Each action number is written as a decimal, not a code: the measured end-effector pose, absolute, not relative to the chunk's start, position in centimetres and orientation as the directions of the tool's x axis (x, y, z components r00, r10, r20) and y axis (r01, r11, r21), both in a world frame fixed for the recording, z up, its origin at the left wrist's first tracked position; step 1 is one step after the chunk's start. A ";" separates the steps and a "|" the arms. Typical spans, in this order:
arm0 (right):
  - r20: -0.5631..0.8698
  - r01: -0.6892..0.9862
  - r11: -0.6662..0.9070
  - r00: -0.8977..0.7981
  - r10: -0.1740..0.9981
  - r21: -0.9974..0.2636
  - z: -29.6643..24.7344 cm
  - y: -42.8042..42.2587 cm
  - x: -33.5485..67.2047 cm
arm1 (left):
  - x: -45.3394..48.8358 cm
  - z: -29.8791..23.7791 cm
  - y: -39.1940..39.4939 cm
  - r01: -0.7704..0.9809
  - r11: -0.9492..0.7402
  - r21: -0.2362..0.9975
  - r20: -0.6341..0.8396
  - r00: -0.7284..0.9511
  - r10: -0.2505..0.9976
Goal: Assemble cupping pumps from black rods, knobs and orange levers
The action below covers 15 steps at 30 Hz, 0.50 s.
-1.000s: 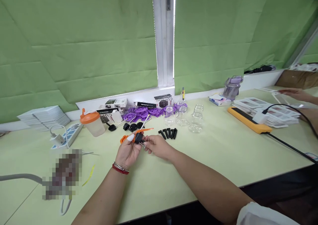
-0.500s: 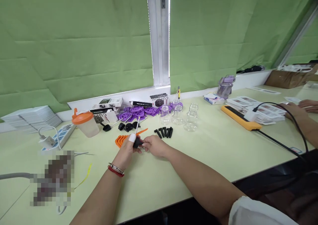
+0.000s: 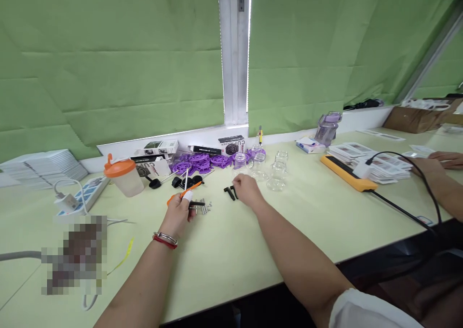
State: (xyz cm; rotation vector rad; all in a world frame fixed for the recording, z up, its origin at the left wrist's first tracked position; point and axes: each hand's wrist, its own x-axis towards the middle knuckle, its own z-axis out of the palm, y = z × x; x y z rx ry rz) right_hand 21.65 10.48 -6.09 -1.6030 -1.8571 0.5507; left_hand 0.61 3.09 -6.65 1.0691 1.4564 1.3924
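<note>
Several clear glass cups [image 3: 278,177] crowd behind my right hand [image 3: 249,192], its bent fingers covering some black L-shaped plastic pieces [image 3: 229,193]; can't tell its hold. My left hand [image 3: 177,211] clasps a slim silver metal rod [image 3: 186,178], base hidden, near small silver screws [image 3: 205,207].

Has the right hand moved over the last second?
Yes. Judged against the clear jars, the right hand has moved rightward and farther across the table, from beside the left hand to the black pegs.
</note>
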 end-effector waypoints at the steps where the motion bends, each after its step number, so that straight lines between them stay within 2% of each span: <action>1: 0.118 0.776 0.069 0.007 0.993 -0.627 -6.0 11.1 22.7 | 0.6 -6.7 3.1 -0.001 0.028 1.000 -0.027 -0.294 0.955; 4: 0.008 0.818 -0.062 0.081 0.997 -0.571 -6.1 12.5 25.3 | 0.8 -6.5 3.1 -0.060 0.060 0.996 -0.075 -0.295 0.953; 9: -0.123 0.831 -0.129 0.073 0.990 -0.542 -7.4 13.4 26.0 | 1.6 -6.1 2.8 -0.064 0.082 0.995 -0.097 -0.277 0.956; 15: -0.214 0.807 -0.203 0.098 0.972 -0.554 -8.2 14.0 25.9 | 1.3 -6.2 3.0 -0.084 0.088 0.993 -0.108 -0.273 0.956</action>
